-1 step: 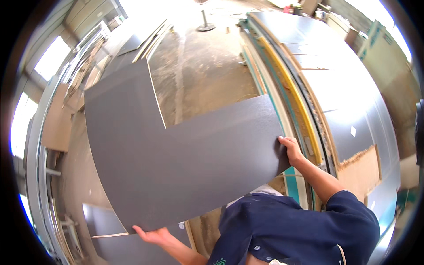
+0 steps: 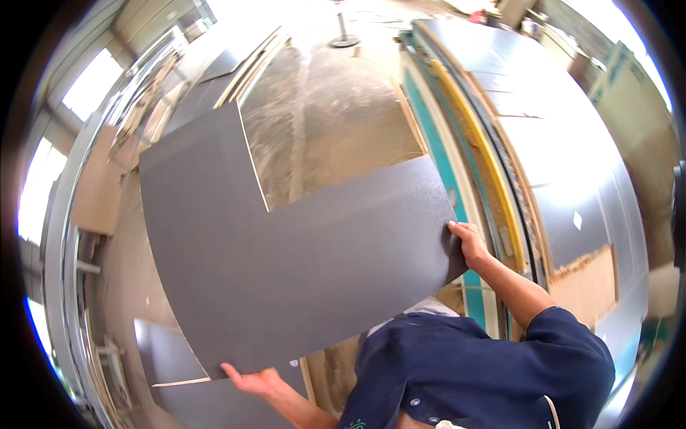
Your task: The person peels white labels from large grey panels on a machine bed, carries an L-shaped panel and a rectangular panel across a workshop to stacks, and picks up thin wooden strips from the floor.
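A large grey L-shaped panel [image 2: 286, 279] with a thin pale edge is held up in front of me, tilted. My right hand [image 2: 469, 243] grips its right end, thumb on the upper face and fingers bent behind the edge. At the near left corner my left hand [image 2: 251, 379] supports the lower edge, thumb along the rim; the fingers under the panel are mostly hidden. Below that corner lies another grey panel [image 2: 161, 350], partly covered by the held one.
To my right stands a long stack of boards [image 2: 572, 193] with a grey top, beside a yellow strip [image 2: 493, 171] and teal-edged boards. More panels [image 2: 204, 96] lie at the far left. A stand with a round base [image 2: 344, 41] is on the concrete floor [image 2: 336, 114] ahead.
The surroundings have shifted slightly in the view, the far boards and the stand a little to the right. Both hands keep their hold on the panel.
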`<state>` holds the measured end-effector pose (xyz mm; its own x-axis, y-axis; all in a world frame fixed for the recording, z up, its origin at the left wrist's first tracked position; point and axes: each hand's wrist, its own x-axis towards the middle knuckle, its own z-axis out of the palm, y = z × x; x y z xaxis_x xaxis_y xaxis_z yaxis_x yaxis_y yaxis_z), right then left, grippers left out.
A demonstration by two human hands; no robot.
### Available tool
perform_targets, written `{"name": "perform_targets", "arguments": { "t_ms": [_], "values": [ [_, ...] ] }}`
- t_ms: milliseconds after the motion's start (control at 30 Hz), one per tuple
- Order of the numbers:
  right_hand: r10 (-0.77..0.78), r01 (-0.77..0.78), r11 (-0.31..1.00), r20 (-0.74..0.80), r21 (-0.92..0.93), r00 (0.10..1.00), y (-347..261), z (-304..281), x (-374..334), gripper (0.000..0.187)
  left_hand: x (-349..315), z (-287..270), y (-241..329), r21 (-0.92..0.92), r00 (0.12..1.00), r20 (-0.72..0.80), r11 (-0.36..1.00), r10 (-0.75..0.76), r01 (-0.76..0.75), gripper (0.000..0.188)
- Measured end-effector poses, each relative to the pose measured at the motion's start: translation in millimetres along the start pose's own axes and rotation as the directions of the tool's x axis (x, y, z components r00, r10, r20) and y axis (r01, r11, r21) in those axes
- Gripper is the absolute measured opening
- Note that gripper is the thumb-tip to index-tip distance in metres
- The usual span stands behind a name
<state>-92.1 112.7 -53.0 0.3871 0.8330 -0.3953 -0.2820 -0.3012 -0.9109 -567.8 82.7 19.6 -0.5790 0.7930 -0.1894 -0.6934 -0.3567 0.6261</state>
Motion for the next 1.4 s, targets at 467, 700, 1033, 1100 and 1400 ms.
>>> {"name": "perform_targets", "arguments": {
  "t_ms": [467,700,1033,1100,1400],
  "values": [
    [0.190,-0.248,0.969,0.657,-0.003,0.730,13.1,170.2,146.6,0.037,-100.3,-7.0,72.1,0.241,0.778,-0.343,0.850,0.526,-0.469,0.057],
    [0.364,-0.398,0.912,0.636,-0.096,0.680,-10.7,323.0,264.2,0.046,-142.7,2.8,63.6,0.681,0.348,-0.398,0.527,0.849,-0.508,0.052],
    [0.505,-0.524,0.849,0.392,-0.066,0.769,73.2,392.1,280.6,0.022,-183.4,27.2,50.2,0.708,0.355,-0.354,0.496,0.865,-0.503,0.061],
    [0.607,-0.635,0.759,0.198,0.141,0.770,95.0,368.5,294.7,0.023,-196.3,16.5,54.1,0.764,0.279,-0.387,0.475,0.879,-0.437,0.065],
    [0.480,-0.500,0.866,-0.283,-0.001,0.830,107.1,232.8,347.2,0.017,-249.4,24.3,62.0,0.781,0.328,-0.354,0.470,0.876,-0.412,0.058]
  ]
}}
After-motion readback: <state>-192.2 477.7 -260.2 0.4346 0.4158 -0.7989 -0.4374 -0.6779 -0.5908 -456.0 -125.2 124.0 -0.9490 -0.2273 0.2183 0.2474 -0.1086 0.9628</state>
